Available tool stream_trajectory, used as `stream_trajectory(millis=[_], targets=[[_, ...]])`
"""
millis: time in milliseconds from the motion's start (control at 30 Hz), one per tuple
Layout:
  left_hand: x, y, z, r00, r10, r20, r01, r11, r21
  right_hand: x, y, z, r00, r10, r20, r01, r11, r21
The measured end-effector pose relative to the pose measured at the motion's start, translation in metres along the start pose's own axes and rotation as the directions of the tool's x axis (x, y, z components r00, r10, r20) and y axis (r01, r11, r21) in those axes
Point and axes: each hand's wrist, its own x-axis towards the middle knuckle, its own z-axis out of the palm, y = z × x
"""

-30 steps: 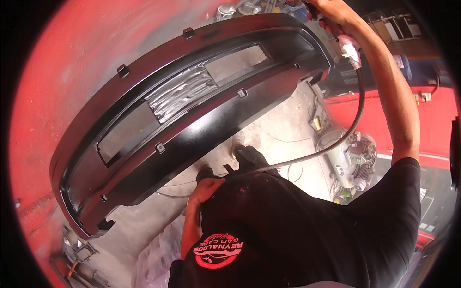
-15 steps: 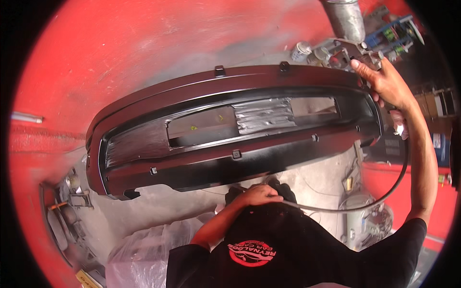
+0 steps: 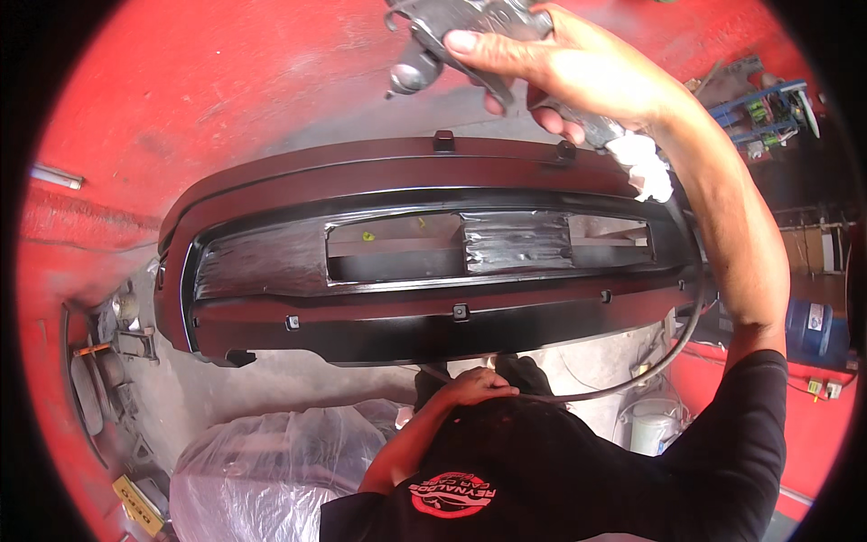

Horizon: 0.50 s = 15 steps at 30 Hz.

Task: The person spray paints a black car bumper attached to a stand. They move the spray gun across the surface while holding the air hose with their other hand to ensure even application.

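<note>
Left hand (image 3: 483, 387) at waist, fingers closed around dark hose (image 3: 623, 388). Hose loops right, then up to white wrapping (image 3: 639, 167) beneath spray gun (image 3: 488, 20). Right hand (image 3: 587, 77) grips gun, arm raised, thumb across gun body. Dark bumper (image 3: 411, 312) in front of person, long axis left to right. In view, gun sits above bumper's upper edge, right of centre; right hand looks nearer bumper's right half, exact gap unclear. Red wall (image 3: 271, 81) behind.

Free air left of the spray gun (image 3: 470, 20), above the bumper (image 3: 397, 316); a dark hose (image 3: 587, 396) across the bumper's right end.
</note>
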Motion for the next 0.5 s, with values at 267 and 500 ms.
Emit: stream_trajectory(millis=[267, 500], targets=[[0.004, 0.014, -0.012, 0.997, -0.069, 0.025, 0.070, 0.997, -0.021, -0.025, 0.100, -0.036, 0.956, 0.241, -0.165, -0.244, 0.970, 0.000], [0.021, -0.014, -0.005, 0.992, -0.033, 0.123, 0.019, 0.993, 0.112, -0.140, 0.236, -0.121, 0.654, 0.628, -0.422, -0.590, 0.772, 0.235]])
